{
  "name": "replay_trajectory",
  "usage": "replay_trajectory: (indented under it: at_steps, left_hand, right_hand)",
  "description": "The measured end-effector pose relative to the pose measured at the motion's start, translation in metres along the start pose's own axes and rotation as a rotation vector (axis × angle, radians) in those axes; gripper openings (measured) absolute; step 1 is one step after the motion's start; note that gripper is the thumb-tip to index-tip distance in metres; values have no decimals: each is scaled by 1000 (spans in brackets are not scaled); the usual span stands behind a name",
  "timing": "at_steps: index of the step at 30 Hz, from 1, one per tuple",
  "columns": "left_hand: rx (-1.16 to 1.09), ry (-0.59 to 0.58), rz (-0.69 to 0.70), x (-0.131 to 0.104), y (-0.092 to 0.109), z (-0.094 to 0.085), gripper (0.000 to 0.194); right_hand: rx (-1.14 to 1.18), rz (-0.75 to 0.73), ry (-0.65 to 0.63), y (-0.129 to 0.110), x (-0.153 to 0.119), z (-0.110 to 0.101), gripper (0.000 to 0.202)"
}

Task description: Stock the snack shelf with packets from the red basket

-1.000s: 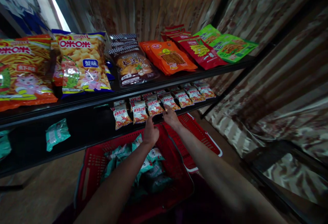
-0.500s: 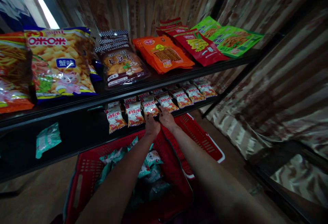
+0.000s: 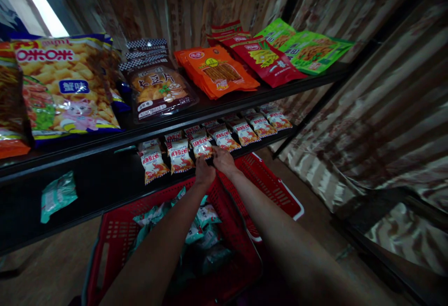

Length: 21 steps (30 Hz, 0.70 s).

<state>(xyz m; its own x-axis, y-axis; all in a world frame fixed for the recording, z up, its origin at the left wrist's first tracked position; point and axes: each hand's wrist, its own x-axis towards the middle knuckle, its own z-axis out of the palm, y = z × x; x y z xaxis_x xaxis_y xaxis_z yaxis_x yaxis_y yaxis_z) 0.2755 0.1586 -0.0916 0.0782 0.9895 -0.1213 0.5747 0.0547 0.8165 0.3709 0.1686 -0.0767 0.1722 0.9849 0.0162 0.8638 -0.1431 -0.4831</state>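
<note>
Small white-and-orange snack bags stand in rows on the lower shelf. At the front edge, my left hand (image 3: 205,172) is closed at the bottom of one snack bag (image 3: 202,146). Close beside it, my right hand (image 3: 223,160) curls its fingers at the same bag's lower right corner. My fingertips are partly hidden against the bag. Another snack bag (image 3: 181,156) stands just left of it, and a further snack bag (image 3: 224,138) to the right. Below my forearms, a red basket (image 3: 241,250) holds several teal packets (image 3: 207,215).
On the upper shelf (image 3: 224,105) lie large chip bags (image 3: 70,88), brown packs (image 3: 163,88), orange packs (image 3: 220,72), red packs (image 3: 266,60) and green packs (image 3: 315,51). One teal packet (image 3: 59,196) lies at the lower shelf's left. A second red basket (image 3: 269,187) sits at right.
The view has shifted slightly, so the shelves sit a little further left. Both hands stay at the same snack bag, the right hand drawn slightly nearer the left.
</note>
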Motion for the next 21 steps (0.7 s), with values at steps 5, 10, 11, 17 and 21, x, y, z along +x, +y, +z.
replay_trajectory:
  at_steps: [5, 10, 11, 17, 21]
  left_hand:
    - [-19, 39, 41, -2, -2, -1, 52]
    - [-8, 61, 71, -6, -2, -5, 50]
    - [-8, 67, 80, -7, -2, -6, 50]
    - [35, 59, 110, -14, 3, -14, 47]
    - [92, -36, 99, -31, 7, -24, 42]
  right_hand:
    - [11, 30, 7, -1, -1, 1, 44]
    - [31, 29, 28, -6, -4, -2, 43]
    - [36, 29, 31, -7, -5, -4, 43]
    - [90, 81, 28, -8, -7, -16, 42]
    - [45, 95, 28, -5, -11, -22, 39]
